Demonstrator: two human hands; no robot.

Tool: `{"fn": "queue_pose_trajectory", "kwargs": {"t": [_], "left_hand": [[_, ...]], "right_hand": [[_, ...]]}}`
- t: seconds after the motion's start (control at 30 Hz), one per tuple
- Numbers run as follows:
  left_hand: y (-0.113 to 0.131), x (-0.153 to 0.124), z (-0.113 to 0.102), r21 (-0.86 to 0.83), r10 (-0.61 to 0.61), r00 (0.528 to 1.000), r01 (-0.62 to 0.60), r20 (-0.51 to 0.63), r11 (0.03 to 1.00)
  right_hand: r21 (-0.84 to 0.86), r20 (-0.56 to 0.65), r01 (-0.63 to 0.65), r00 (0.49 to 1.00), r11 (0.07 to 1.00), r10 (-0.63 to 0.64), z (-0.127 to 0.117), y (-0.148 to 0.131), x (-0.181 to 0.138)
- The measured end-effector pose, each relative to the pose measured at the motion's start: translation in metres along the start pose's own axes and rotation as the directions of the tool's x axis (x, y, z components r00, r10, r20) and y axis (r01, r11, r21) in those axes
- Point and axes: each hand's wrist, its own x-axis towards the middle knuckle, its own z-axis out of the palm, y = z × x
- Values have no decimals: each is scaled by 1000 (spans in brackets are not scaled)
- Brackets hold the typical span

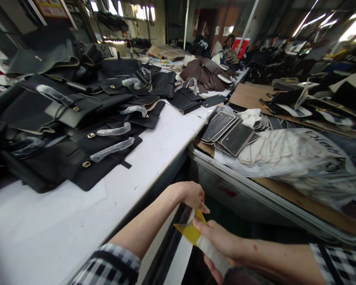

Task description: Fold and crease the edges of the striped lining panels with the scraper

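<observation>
Low in front of me, between the white table and a grey bin, my right hand (221, 239) is closed round a pale, whitish strip (212, 253) with a flat yellow piece (190, 231) at its end. The thumb presses on the yellow piece. My left hand (193, 196) is bent down over its top corner, fingers curled together and fingertips at the edge. What these fingers pinch, if anything, is hidden. A small translucent whitish curl (191, 215) shows beside the yellow piece. Under my hands lies a long dark strip (166, 245).
Black leather bags (106, 146) with plastic-wrapped handles are heaped on the white table (154, 158). Right of me, the grey bin (255, 190) bears dark pale-edged panels (237, 136) and a clear plastic bag (308, 154). Brown leather pieces (207, 75) lie farther back, near a person (230, 41).
</observation>
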Motion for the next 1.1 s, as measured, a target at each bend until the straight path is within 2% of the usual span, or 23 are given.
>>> {"fn": "queue_pose_trajectory", "kwargs": {"t": [0.13, 0.27, 0.37, 0.43, 0.5, 0.57, 0.6, 0.67, 0.7, 0.73, 0.8, 0.87, 0.93, 1.0, 1.1], "left_hand": [[13, -6, 10, 43, -143, 987, 146, -71, 988], [24, -9, 19, 34, -226, 967, 232, -121, 972], [31, -18, 28, 61, -207, 961, 222, -185, 973], [32, -29, 37, 43, -135, 945, 154, -298, 987], [27, -43, 47, -21, -80, 875, 79, -477, 997], [17, -57, 58, -114, -103, 747, 37, -657, 993], [9, -63, 64, -187, -156, 677, 27, -719, 982], [-9, -71, 75, -375, -311, 548, -6, -777, 927], [-19, -74, 80, -470, -393, 504, -28, -769, 882], [-27, -76, 85, -548, -461, 484, -46, -744, 835], [-42, -77, 94, -645, -531, 508, -66, -678, 761], [-51, -77, 101, -694, -531, 576, -90, -622, 715], [-56, -77, 104, -731, -510, 637, -124, -577, 671], [-58, -76, 106, -755, -493, 670, -156, -555, 637], [-60, -75, 106, -777, -484, 685, -193, -544, 600]], "right_hand": [[23, 19, -39, 999, 999, 39, 12, -4, -9], [52, 89, -5, 996, 999, 1, 4, 9, -9], [-36, 206, 79, 976, 996, -70, -17, 33, -12], [-104, 285, 213, 942, 972, -176, -35, 51, -18], [-139, 258, 337, 920, 931, -295, -51, 65, -25], [-129, 71, 372, 928, 919, -366, -62, 67, -28], [-102, -49, 380, 921, 919, -386, -65, 63, -28], [-9, -243, 426, 877, 905, -415, -63, 47, -22], [39, -297, 457, 854, 888, -427, -59, 37, -16], [76, -322, 479, 842, 875, -433, -54, 28, -10], [117, -326, 472, 850, 874, -415, -42, 13, 4], [122, -326, 438, 865, 891, -381, -33, 7, 18], [112, -330, 461, 853, 880, -405, -29, 9, 28], [78, -313, 566, 796, 821, -518, -30, 12, 34], [-26, -280, 689, 691, 724, -667, -34, 14, 35]]}}
